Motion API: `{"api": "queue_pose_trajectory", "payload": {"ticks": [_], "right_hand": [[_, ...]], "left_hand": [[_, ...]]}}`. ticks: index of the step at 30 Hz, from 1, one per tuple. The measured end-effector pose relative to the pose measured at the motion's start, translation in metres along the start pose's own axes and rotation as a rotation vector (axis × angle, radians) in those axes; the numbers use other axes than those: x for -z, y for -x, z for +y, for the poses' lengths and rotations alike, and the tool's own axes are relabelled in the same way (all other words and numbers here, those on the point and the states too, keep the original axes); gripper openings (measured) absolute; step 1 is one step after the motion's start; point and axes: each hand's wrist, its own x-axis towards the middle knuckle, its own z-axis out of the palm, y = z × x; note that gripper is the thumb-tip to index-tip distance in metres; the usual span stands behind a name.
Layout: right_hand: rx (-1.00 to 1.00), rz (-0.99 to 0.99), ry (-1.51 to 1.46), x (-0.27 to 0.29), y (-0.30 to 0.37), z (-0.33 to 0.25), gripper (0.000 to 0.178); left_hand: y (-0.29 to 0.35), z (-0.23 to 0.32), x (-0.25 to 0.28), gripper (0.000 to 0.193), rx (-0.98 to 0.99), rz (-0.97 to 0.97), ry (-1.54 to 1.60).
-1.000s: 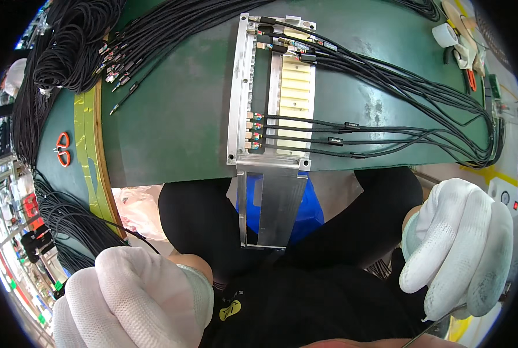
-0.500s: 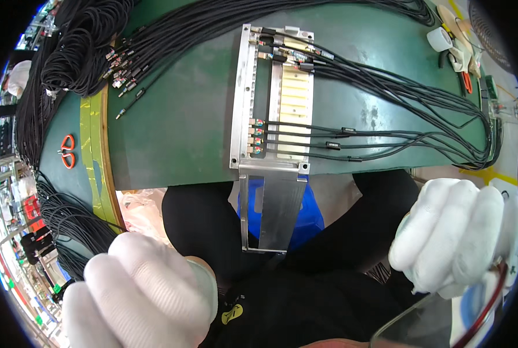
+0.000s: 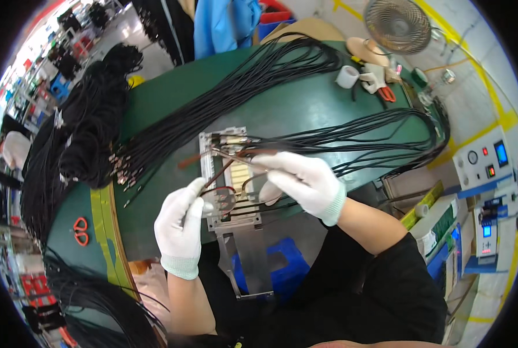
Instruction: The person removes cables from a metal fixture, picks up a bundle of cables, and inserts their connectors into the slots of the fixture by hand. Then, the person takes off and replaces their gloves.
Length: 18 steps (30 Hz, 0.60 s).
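Observation:
A pair of eyeglasses (image 3: 219, 189) with dark reddish-brown temples is held between my two white-gloved hands. My left hand (image 3: 179, 229) pinches one side of the frame with thumb and fingers. From the other side my right hand (image 3: 305, 182) grips it, fingers closed near a temple. Below the glasses, on the green table's near edge, lies a metal fixture (image 3: 230, 226) with pale yellow strips, partly hidden by the hands and glasses. Several black cables (image 3: 363, 130) run from the fixture to the right and loop back.
More black cables (image 3: 212, 98) lie across the table (image 3: 172, 87), with a thick bundle (image 3: 96, 116) at the left. Orange-handled scissors (image 3: 80, 231) sit near-left. A white roll (image 3: 347, 76) and fan (image 3: 398, 26) are far right; control boxes (image 3: 484, 159) stand at the right.
Both hands moved from the lower sides to the middle, above the fixture. The glasses, partly seen at lower right before, are now between them. The view has tilted up, showing more of the room.

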Motion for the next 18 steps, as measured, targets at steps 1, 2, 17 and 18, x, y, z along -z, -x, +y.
{"api": "queue_pose_trajectory", "payload": {"ticks": [1, 2, 17, 18], "right_hand": [[-0.047, -0.031, -0.066, 0.004, 0.001, 0.001, 0.027], [-0.093, 0.008, -0.146, 0.010, 0.003, -0.002, 0.027], [0.070, 1.009, -0.555, 0.342, -0.047, 0.062, 0.031], [0.046, 1.018, -0.585, 0.345, -0.060, 0.069, 0.032]], "left_hand": [[-0.002, 0.001, 0.000, 0.034, 0.031, -0.059, 0.048], [-0.003, 0.002, -0.002, 0.036, 0.064, -0.121, 0.097], [-0.006, -0.025, -0.001, 0.031, 0.095, 0.169, 0.409], [-0.004, -0.027, 0.000, 0.031, 0.108, 0.178, 0.394]]}}
